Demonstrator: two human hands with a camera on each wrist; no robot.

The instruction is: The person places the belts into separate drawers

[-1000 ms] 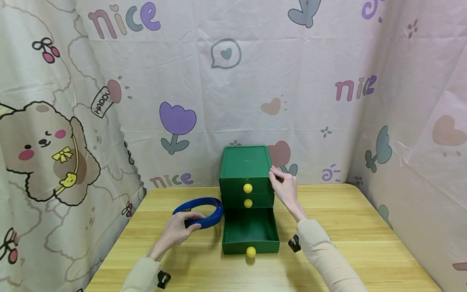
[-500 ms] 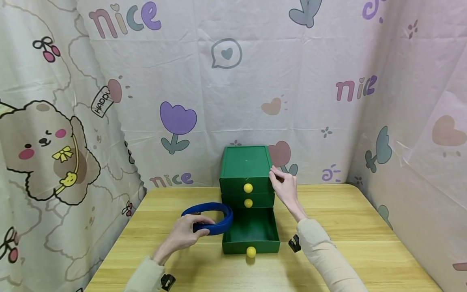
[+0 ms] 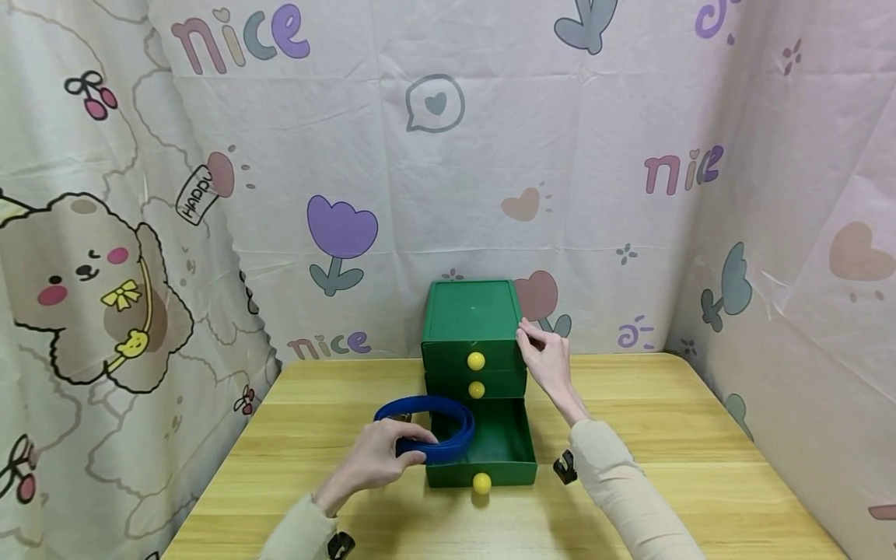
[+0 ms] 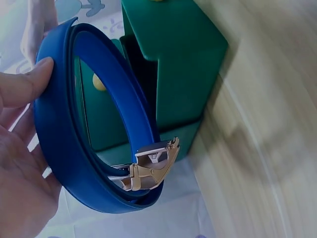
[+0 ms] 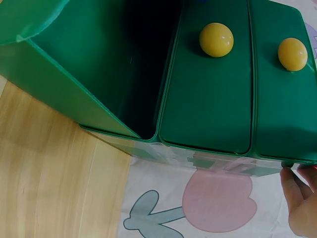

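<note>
My left hand point(image 3: 378, 457) grips a coiled blue belt point(image 3: 458, 443) by its near left side, thumb against the outer face. The belt's gold-toned buckle point(image 4: 153, 166) shows clearly in the left wrist view. In the head view the coil overlaps the left part of the pulled-out bottom drawer point(image 3: 502, 442) of a green drawer cabinet point(image 3: 472, 311). With bent fingers and thumb, my right hand point(image 3: 549, 359) holds the cabinet's upper right edge. The right wrist view catches these fingertips point(image 5: 290, 181) at the cabinet's side.
Yellow round knobs point(image 3: 476, 361) mark each drawer; the upper two drawers are closed. The open drawer's front knob point(image 3: 481, 484) sticks out toward the person. Beneath stands a light wooden table point(image 3: 630, 467), with a printed cloth point(image 3: 434, 194) hanging behind and along both sides.
My left hand has carried the belt rightward and toward the person, from beside the cabinet to overlapping the open drawer. The right hand and cabinet stay put.
</note>
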